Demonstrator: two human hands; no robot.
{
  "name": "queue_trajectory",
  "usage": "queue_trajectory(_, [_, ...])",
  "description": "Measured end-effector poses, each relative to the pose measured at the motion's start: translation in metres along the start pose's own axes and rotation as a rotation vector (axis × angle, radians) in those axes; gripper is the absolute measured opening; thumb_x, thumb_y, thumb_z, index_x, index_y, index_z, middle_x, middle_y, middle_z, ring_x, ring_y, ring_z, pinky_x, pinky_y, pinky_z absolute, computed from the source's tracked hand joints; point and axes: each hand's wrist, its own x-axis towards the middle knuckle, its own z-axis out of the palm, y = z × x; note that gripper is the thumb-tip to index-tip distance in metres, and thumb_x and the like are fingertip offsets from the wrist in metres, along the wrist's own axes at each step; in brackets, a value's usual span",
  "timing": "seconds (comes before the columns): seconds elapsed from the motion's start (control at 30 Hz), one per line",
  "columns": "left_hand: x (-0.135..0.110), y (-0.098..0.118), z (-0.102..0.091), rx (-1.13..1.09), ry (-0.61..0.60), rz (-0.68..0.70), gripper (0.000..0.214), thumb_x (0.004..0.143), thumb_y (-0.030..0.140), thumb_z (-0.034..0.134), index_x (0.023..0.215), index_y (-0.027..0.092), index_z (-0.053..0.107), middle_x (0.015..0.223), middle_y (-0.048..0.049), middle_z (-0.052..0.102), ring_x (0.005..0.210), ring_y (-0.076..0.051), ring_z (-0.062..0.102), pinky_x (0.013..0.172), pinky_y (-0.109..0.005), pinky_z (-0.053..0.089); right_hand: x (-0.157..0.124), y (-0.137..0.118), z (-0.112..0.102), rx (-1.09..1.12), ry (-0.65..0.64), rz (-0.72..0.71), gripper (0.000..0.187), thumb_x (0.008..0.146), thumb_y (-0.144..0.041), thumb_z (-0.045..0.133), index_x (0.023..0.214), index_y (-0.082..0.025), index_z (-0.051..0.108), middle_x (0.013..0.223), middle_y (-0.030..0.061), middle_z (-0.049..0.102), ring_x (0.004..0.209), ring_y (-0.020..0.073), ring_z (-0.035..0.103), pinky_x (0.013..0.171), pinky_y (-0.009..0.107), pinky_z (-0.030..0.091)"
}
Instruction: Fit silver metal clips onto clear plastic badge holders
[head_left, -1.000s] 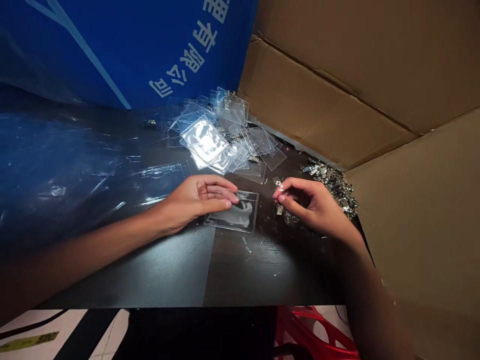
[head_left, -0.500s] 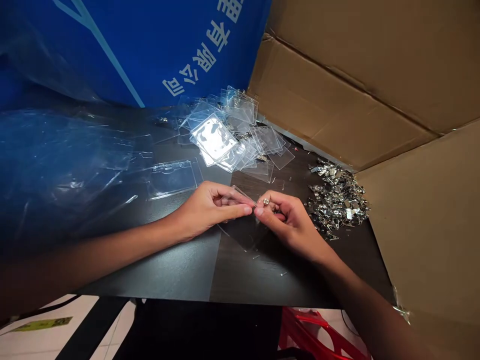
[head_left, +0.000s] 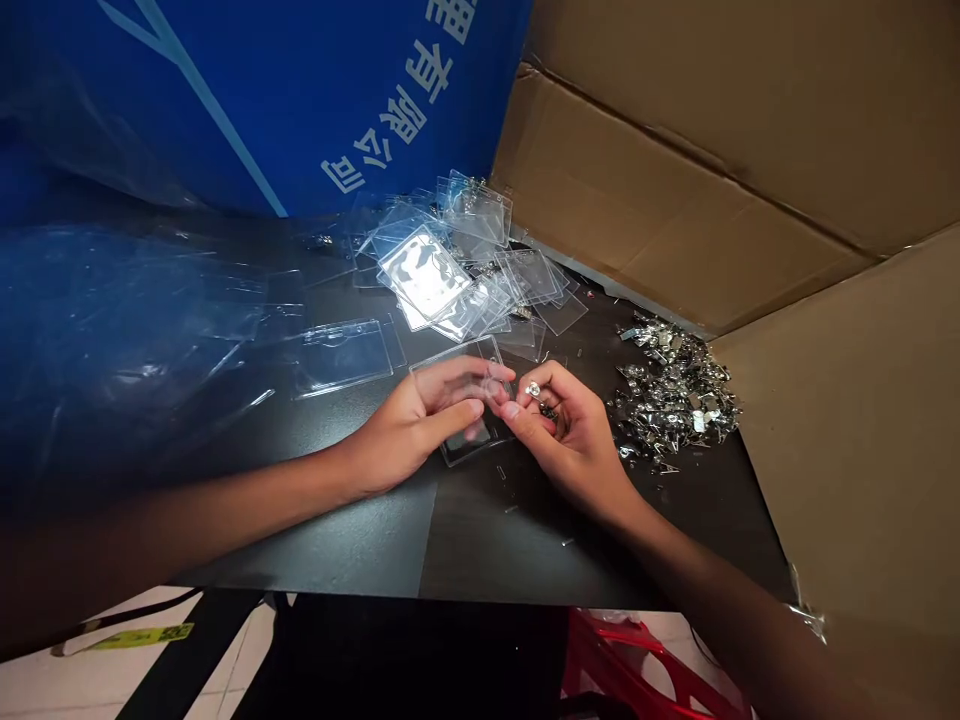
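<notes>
A clear plastic badge holder is in my left hand, its face now turned up toward me. The fingers lie behind the holder and the thumb in front. My right hand is closed, with its thumb and fingertips at the holder's right edge. A small metal badge clip with a round shiny stud shows between its fingers. More dark metal is partly hidden in the curled fingers. Whether the clip is joined to the holder I cannot tell.
A heap of clear badge holders lies at the back. At the right is a pile of metal clips beside cardboard. Clear plastic bagging covers the left. Another holder lies left of centre, and small clear scraps lie near the front.
The badge holder has turned from nearly edge-on to showing its broad face. My left fingers have stretched out behind it, and my right hand has stayed close by its edge.
</notes>
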Motion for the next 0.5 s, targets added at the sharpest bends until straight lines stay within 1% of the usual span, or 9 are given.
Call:
queue_trajectory(0.1, [0.0015, 0.0016, 0.0003, -0.002, -0.012, 0.002, 0.033, 0.095, 0.022, 0.083, 0.127, 0.018, 0.076, 0.104, -0.0069, 0.074, 0.088, -0.015, 0.066, 0.069, -0.022, 0.051, -0.0004, 0.0009, 0.0004, -0.077, -0.002, 0.016, 0.013, 0.102, -0.031, 0.073, 0.104, -0.026, 0.062, 0.075, -0.0068, 0.046, 0.064, 0.0137, 0.039, 0.063, 0.03, 0.035])
queue_trajectory(0.17, [0.0022, 0.0017, -0.0004, -0.01, -0.021, 0.016, 0.035, 0.093, 0.018, 0.082, 0.128, 0.017, 0.075, 0.103, -0.0061, 0.073, 0.089, -0.014, 0.066, 0.07, -0.022, 0.05, -0.0008, 0.0003, 0.0007, -0.125, -0.024, 0.02, 0.012, 0.102, -0.03, 0.073, 0.108, -0.025, 0.063, 0.073, -0.0076, 0.045, 0.062, 0.0134, 0.04, 0.064, 0.031, 0.035])
queue_trajectory(0.27, [0.0029, 0.0007, -0.0014, -0.038, -0.002, 0.016, 0.036, 0.09, 0.014, 0.083, 0.124, 0.017, 0.075, 0.102, -0.0054, 0.072, 0.095, -0.015, 0.066, 0.076, -0.022, 0.052, -0.0017, -0.0014, 0.0002, -0.144, -0.038, 0.019, 0.012, 0.103, -0.031, 0.071, 0.11, -0.024, 0.064, 0.074, -0.0073, 0.047, 0.064, 0.0136, 0.043, 0.065, 0.03, 0.036])
queue_trajectory(0.4, [0.0028, 0.0016, -0.0011, -0.052, 0.012, -0.044, 0.036, 0.087, 0.013, 0.083, 0.122, 0.017, 0.076, 0.101, -0.0045, 0.071, 0.095, -0.015, 0.066, 0.079, -0.024, 0.051, -0.003, -0.0029, -0.0021, -0.178, -0.073, 0.043, 0.011, 0.105, -0.034, 0.07, 0.105, -0.024, 0.066, 0.072, -0.0076, 0.045, 0.064, 0.0134, 0.043, 0.065, 0.03, 0.035])
queue_trajectory(0.5, [0.0023, 0.0047, 0.0, -0.068, 0.019, -0.085, 0.034, 0.085, 0.013, 0.083, 0.118, 0.019, 0.077, 0.101, -0.0041, 0.07, 0.098, -0.017, 0.066, 0.09, -0.029, 0.052, -0.0034, -0.0039, -0.0026, -0.16, -0.095, 0.075, 0.016, 0.106, -0.037, 0.07, 0.098, -0.024, 0.064, 0.073, -0.0066, 0.046, 0.064, 0.0133, 0.042, 0.064, 0.03, 0.035])
